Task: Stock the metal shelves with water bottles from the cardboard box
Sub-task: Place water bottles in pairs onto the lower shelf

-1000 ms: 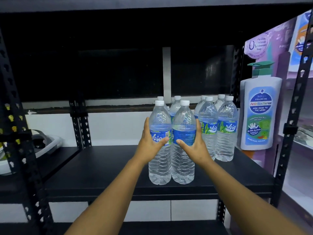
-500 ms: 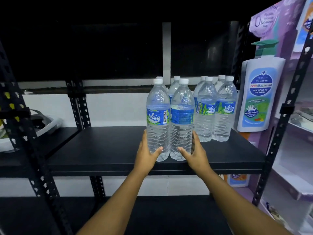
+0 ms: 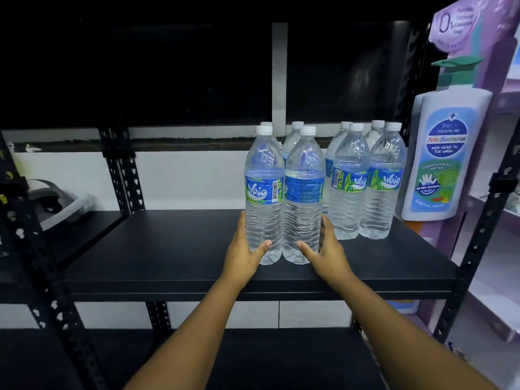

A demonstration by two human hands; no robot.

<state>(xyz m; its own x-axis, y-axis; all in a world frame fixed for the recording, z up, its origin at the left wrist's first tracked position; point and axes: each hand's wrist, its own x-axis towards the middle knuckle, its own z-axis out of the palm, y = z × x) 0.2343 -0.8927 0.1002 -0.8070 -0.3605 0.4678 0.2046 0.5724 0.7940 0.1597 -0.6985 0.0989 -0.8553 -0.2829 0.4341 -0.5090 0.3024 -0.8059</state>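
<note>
1. Head view, centre of frame: black metal shelf point(image 3: 168, 249), flat board on perforated uprights.
2. Front pair of water bottles point(image 3: 284, 192), centre of frame, upright, touching side by side near the shelf's front edge; white caps, blue-green labels.
3. Left hand point(image 3: 243, 253), just below centre: thumb across the lower front of the left bottle of the pair, fingers round its outer side, gripping it.
4. Right hand point(image 3: 327, 250), just below centre: thumb across the lower front of the right bottle, fingers round its outer side, gripping it.
5. Two further bottles point(image 3: 292, 136) directly behind the front pair, mostly hidden; only the caps and shoulders show.
6. Right group of bottles point(image 3: 365, 187), centre right, upright, close together, just beside the front pair; four caps visible.
7. Cardboard display of a body wash pump bottle point(image 3: 444, 153), right of frame, beside the shelf.
8. Grey-white headset point(image 3: 60, 205), left of frame, on the neighbouring shelf.
9. Lower shelf point(image 3: 84, 358), bottom of frame, dark.
</note>
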